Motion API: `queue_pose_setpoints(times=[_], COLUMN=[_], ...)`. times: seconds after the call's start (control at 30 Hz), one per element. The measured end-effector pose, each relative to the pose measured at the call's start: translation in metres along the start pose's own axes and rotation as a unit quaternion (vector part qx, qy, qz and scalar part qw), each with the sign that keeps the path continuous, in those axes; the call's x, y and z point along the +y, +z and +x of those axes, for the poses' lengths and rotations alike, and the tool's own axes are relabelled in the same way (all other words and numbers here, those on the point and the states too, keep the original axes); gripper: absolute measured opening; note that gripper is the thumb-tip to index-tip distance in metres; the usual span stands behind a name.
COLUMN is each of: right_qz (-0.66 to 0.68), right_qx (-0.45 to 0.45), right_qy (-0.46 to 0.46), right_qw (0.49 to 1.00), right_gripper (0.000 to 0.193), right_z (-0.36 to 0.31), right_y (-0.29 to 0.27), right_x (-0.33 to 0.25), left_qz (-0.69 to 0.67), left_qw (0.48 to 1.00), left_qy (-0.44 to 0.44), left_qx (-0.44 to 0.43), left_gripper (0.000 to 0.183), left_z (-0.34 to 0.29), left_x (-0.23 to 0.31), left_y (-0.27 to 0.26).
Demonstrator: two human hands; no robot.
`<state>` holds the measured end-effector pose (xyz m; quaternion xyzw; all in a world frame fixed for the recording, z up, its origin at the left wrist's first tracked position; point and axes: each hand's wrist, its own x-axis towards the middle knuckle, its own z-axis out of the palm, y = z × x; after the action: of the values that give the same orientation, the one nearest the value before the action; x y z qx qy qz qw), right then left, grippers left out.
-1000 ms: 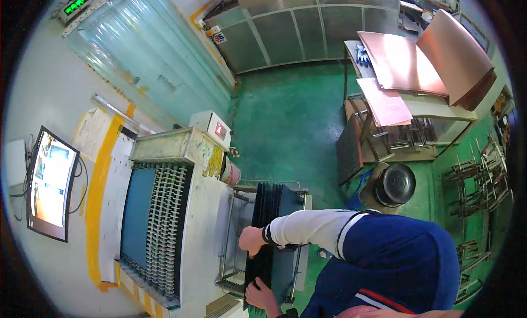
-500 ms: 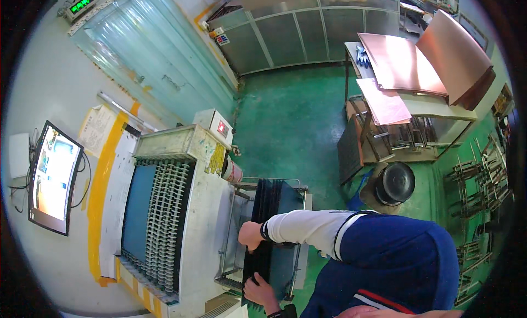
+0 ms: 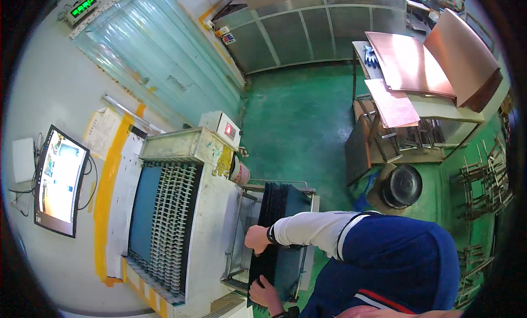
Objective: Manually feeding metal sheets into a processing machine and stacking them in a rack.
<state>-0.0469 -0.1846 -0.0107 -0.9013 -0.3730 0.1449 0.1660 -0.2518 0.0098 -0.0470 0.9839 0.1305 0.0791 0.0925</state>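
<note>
Several thin dark panels [image 3: 290, 201] stand on edge, packed close together in a metal rack [image 3: 308, 194] in front of me. My right hand [image 3: 257, 239], reaching in from the right in a white sleeve with a black wristband, is closed at the panels' upper edges. Lower down, my left hand [image 3: 266, 293] has its fingers curled over the same dark edges, the thumb a little apart. Just which panel each hand grips is hard to make out, as the edges merge into black.
Left of the rack stands a machine with rows of white rollers [image 3: 171, 224] and a blue sheet [image 3: 144, 213]. A monitor [image 3: 61, 180] hangs on the wall. Copper-coloured sheets [image 3: 409, 62] lie on a table at the right, near a round black tub [image 3: 403, 186].
The whole view has shifted slightly, so everything sits a little farther right and lower. Both hands stay at the panel edges, with hardly any movement against the rack.
</note>
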Motion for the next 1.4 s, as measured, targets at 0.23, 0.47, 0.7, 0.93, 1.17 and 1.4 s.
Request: queue_pose_setpoints(times=[0.23, 0.47, 0.7, 0.93, 1.17, 1.4], right_qz=[-0.004, 0.003, 0.016, -0.001, 0.012, 0.003], right_qx=[-0.012, -0.015, -0.008, -0.016, -0.021, -0.007], right_qy=[-0.009, -0.008, -0.009, -0.025, -0.010, -0.020], right_qw=[1.000, 1.000, 1.000, 1.000, 1.000, 1.000], right_gripper=[0.039, 0.039, 0.036, 0.044, 0.042, 0.031], right_z=[0.003, 0.000, -0.001, 0.004, 0.004, 0.009], right_y=[0.003, 0.003, 0.002, 0.007, 0.007, 0.018], right_x=[0.004, 0.005, 0.003, 0.006, 0.005, 0.011], left_qz=[-0.012, 0.003, 0.007, -0.008, -0.003, -0.010], left_qw=[1.000, 1.000, 1.000, 0.999, 1.000, 0.999], left_qy=[0.011, -0.002, -0.008, 0.014, -0.001, 0.034], left_qx=[0.008, -0.009, -0.015, 0.032, -0.001, 0.036], left_gripper=[0.063, 0.064, 0.062, 0.057, 0.055, 0.058], left_z=[-0.001, -0.001, -0.002, -0.004, -0.003, -0.007], left_x=[0.003, 0.005, 0.005, -0.002, 0.001, -0.002], left_y=[-0.005, -0.006, -0.006, 0.003, -0.002, 0.004])
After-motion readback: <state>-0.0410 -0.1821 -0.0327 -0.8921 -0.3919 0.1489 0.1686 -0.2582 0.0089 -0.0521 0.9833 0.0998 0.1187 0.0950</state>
